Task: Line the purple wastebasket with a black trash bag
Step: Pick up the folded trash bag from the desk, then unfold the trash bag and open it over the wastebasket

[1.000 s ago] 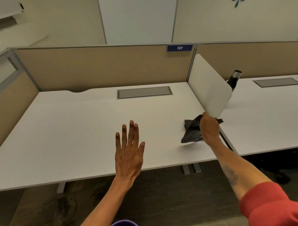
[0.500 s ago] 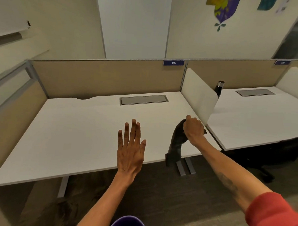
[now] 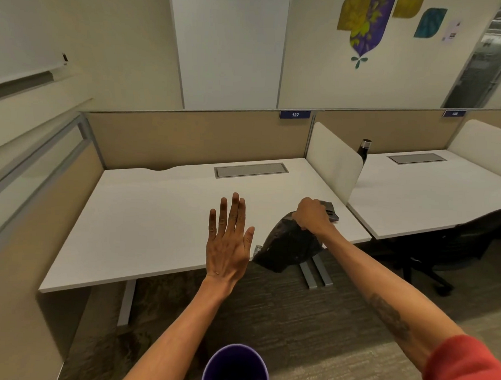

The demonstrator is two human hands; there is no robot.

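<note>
From the head view, I see the right hand clenched on the black trash bag, which now hangs past the near edge of the white desk; a second ago it lay bunched on the desktop by the white divider, and half a second ago it dangled as a thin strip. It has since spread wider. The left hand is released, fingers straight, palm down over the near desk edge, much as before. The purple wastebasket sits on the floor at the near bottom of frame, between the two forearms, and more of its rim shows than earlier.

The desktop carries a grey cable hatch at its far side. A tan partition with a blue tag reading 137 backs it. To the right, a second desk holds a dark bottle. Leaf-shaped wall decorations have come into view at far right. Brown carpet covers the floor.
</note>
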